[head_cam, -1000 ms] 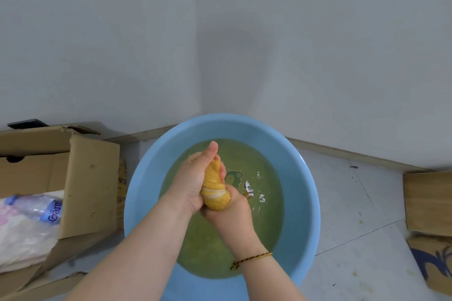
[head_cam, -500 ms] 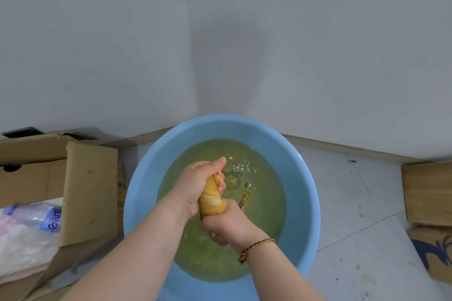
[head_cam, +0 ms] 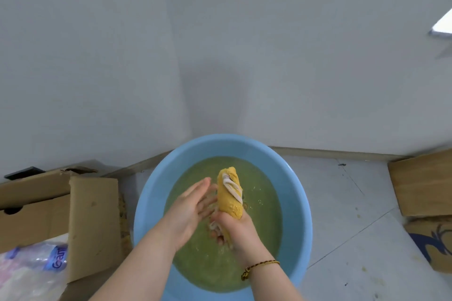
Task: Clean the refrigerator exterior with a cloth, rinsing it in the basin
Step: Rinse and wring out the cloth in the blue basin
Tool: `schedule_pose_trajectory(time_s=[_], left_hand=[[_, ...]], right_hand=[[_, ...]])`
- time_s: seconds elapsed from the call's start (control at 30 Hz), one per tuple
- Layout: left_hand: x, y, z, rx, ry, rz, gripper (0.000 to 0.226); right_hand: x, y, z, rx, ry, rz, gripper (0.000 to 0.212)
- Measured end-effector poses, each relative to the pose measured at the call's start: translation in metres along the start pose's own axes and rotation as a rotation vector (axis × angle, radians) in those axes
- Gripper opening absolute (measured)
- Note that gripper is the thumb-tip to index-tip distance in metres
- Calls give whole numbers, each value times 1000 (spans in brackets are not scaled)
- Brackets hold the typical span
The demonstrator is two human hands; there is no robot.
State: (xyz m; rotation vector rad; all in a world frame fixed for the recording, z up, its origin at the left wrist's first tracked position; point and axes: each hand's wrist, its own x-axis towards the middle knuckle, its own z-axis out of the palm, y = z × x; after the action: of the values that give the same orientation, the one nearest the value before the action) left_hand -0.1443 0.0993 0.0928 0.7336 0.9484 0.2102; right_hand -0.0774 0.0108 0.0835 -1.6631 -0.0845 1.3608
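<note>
A round blue basin (head_cam: 297, 205) sits on the floor in a wall corner, filled with cloudy green-yellow water. Above the water my right hand (head_cam: 234, 230) grips the lower end of a yellow cloth (head_cam: 230, 193) with a white stripe, twisted into a tight upright roll. My left hand (head_cam: 189, 208) is beside the roll on its left, fingers straight and spread, fingertips close to the cloth but not wrapped round it. A braided bracelet is on my right wrist. The refrigerator is not in view.
An open cardboard box (head_cam: 93, 217) stands left of the basin, with a plastic water bottle (head_cam: 46, 256) lying in plastic wrap. More cardboard boxes (head_cam: 425, 186) sit at the right. Grey walls meet just behind the basin; pale tiled floor (head_cam: 342, 203) lies to the right.
My left hand has let go of the cloth's upper end and opened. The twisted roll now stands taller, held by my right hand alone. The view has tilted upward slightly.
</note>
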Motion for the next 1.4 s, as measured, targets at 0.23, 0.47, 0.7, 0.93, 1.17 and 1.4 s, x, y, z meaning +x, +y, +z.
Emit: schedule_pose_trajectory(time_s=[0.23, 0.47, 0.7, 0.93, 1.17, 1.4], left_hand=[[-30, 12, 35, 210, -84, 134, 15], [-77, 14, 93, 352, -127, 343, 14], [-148, -16, 168, 512, -394, 385, 16], [-251, -120, 255, 714, -711, 408, 29], [-369, -228, 317, 875, -900, 717, 23], [-436, -297, 340, 887, -1270, 584, 27]], right_hand=[[-46, -18, -15, -102, -47, -211, 47], [-115, -30, -60, 13, 378, -533, 31], [-210, -12, -111, 190, 528, -678, 22], [-350, 78, -184, 354, 878, -694, 21], [-485, 183, -235, 536, 995, -726, 35], [-572, 257, -250, 613, 1166, -668, 38]])
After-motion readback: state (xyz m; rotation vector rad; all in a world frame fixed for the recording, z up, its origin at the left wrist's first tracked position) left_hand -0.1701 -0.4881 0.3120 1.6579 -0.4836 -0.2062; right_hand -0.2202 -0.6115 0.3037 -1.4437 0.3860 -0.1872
